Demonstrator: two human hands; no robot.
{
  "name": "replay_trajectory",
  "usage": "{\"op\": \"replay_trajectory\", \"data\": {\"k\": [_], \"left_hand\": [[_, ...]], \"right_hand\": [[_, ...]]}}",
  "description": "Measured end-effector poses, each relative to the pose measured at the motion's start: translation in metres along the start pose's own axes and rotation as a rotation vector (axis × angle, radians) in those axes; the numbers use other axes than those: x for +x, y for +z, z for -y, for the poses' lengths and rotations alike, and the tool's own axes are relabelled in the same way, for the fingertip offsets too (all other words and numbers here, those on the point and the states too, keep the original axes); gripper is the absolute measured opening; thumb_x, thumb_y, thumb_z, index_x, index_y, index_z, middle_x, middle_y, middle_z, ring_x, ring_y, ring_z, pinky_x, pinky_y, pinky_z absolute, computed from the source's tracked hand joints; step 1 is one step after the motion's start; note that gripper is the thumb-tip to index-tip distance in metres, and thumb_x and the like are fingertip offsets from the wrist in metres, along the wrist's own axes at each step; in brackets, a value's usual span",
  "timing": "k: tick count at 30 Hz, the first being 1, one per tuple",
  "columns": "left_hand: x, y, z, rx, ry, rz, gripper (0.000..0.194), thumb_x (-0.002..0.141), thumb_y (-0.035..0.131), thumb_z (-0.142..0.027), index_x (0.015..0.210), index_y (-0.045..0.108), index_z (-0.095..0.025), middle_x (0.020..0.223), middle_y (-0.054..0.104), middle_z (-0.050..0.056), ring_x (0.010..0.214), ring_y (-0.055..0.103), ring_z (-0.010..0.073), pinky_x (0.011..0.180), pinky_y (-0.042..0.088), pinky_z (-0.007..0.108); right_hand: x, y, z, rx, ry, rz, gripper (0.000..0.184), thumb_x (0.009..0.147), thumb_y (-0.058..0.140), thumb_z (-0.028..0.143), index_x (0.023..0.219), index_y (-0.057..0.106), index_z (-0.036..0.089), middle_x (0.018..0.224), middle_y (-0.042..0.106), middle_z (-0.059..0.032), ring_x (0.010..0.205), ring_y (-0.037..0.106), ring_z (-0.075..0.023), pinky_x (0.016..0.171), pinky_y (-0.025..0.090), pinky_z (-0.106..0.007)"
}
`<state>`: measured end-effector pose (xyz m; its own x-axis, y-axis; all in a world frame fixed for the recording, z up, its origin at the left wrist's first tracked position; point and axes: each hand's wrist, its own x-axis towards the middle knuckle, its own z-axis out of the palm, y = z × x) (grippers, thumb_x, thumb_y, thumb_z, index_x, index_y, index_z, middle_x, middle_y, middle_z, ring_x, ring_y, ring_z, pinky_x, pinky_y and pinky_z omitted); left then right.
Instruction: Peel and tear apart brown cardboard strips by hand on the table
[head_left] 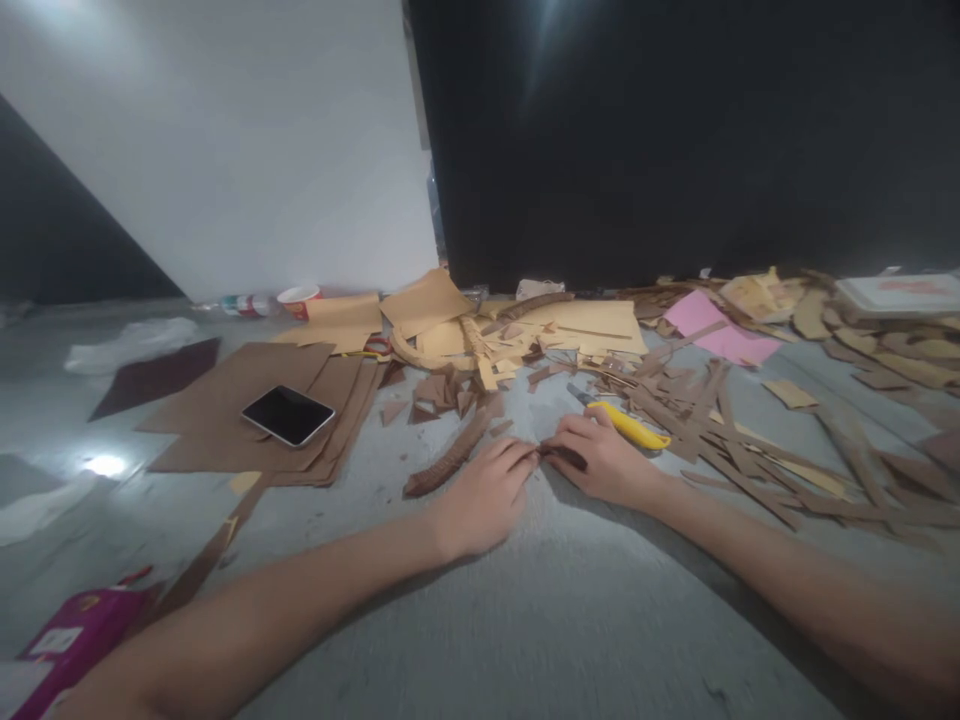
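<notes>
L hand (484, 495): fingertips pinched together on near-L end of a small brown piece; my hand hides exact contact.
R hand (600, 460): thumb & fingers clamped on same pc, partly wrapped over it, just beside L fingertips.
Brown piece (564, 455): btwn my two hands, low over tbl, mostly covered by R fingers; full shape can't be told.
Ridged curved strip (454, 455): brown, on tbl just beyond L hand, near it.
Yellow cutter (630, 425): on tbl right behind R hand, grey end pointing away & a bit L.
Brown strips (720, 430): loose heap to my R, crossing each other, reaching up near cutter.
Brown scraps (442, 395): small angular pcs, past the curved strip.
Tan sheets (420, 305): toward back, overlapping, w/ tan offcuts in front.
Pink sheet (716, 325): back R, a brown strip lying over part of it.
Brown sheets (225, 440): stacked to my L, edges uneven.
Phone (289, 415): flat on top of that stack, screen dark.
Cup (298, 300): red & white, back L, next to a bottle (247, 305) on its side.
Magenta box (90, 630): bottom L corner, near my L forearm.
Tbl (480, 630): grey, under everything; white panel (285, 130) & black panel (690, 130) behind.
</notes>
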<state>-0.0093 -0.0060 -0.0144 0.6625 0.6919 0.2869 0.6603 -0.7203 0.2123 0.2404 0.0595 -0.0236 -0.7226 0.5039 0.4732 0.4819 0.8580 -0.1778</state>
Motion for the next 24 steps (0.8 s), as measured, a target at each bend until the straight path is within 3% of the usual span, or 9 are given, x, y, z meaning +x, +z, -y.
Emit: {"op": "replay_trajectory", "data": {"k": [5,13,17,20,22,24], "left_hand": [[0.001,-0.002,0.000,-0.055,0.006,-0.009,0.042,0.105,0.045,-0.013,0.143,0.064,-0.015,0.141,0.067,0.014,0.140,0.055,0.0283,0.123,0.047,0.050],[0.001,-0.002,0.000,-0.063,0.028,-0.016,0.044,0.107,0.041,-0.013,0.144,0.063,-0.012,0.149,0.065,0.015,0.149,0.049,0.0268,0.127,0.043,0.050],[0.002,-0.004,-0.001,-0.183,0.004,-0.033,0.037,0.107,0.043,-0.012,0.135,0.067,-0.015,0.140,0.068,0.014,0.142,0.054,0.0263,0.124,0.045,0.048],[0.005,-0.005,-0.001,-0.416,-0.177,-0.199,0.032,0.110,0.044,-0.021,0.133,0.066,-0.020,0.134,0.069,0.012,0.133,0.061,0.0252,0.117,0.049,0.046],[0.009,-0.004,0.000,-0.647,-0.375,-0.274,0.030,0.112,0.046,-0.036,0.129,0.065,-0.020,0.121,0.073,0.011,0.110,0.069,0.0232,0.098,0.056,0.039],[0.012,-0.003,0.000,-0.900,-0.504,-0.193,0.038,0.112,0.046,-0.049,0.117,0.067,-0.018,0.100,0.074,0.008,0.081,0.067,0.0187,0.072,0.053,0.030]], "right_hand": [[0.001,0.003,-0.002,0.086,0.021,0.019,0.013,0.107,0.062,0.020,0.109,0.076,0.022,0.097,0.075,-0.0050,0.090,0.069,-0.0207,0.092,0.042,-0.043],[0.002,0.007,-0.008,0.180,0.096,0.022,0.009,0.107,0.065,0.023,0.101,0.070,0.020,0.095,0.072,-0.0029,0.084,0.065,-0.0186,0.091,0.041,-0.040],[0.001,0.008,-0.009,0.122,0.024,0.007,0.015,0.111,0.058,0.023,0.105,0.071,0.021,0.098,0.073,-0.0042,0.090,0.066,-0.0195,0.092,0.042,-0.040],[0.001,0.004,-0.002,0.021,-0.044,-0.084,0.016,0.113,0.054,0.021,0.108,0.070,0.022,0.099,0.074,-0.0052,0.092,0.066,-0.0201,0.093,0.042,-0.041],[0.001,0.001,0.006,-0.039,-0.050,-0.228,0.014,0.112,0.055,0.018,0.114,0.069,0.023,0.100,0.074,-0.0057,0.092,0.066,-0.0204,0.092,0.042,-0.041],[0.001,0.000,0.014,-0.080,-0.059,-0.352,0.014,0.110,0.059,0.017,0.118,0.068,0.024,0.097,0.073,-0.0053,0.089,0.066,-0.0207,0.091,0.043,-0.042]]}}
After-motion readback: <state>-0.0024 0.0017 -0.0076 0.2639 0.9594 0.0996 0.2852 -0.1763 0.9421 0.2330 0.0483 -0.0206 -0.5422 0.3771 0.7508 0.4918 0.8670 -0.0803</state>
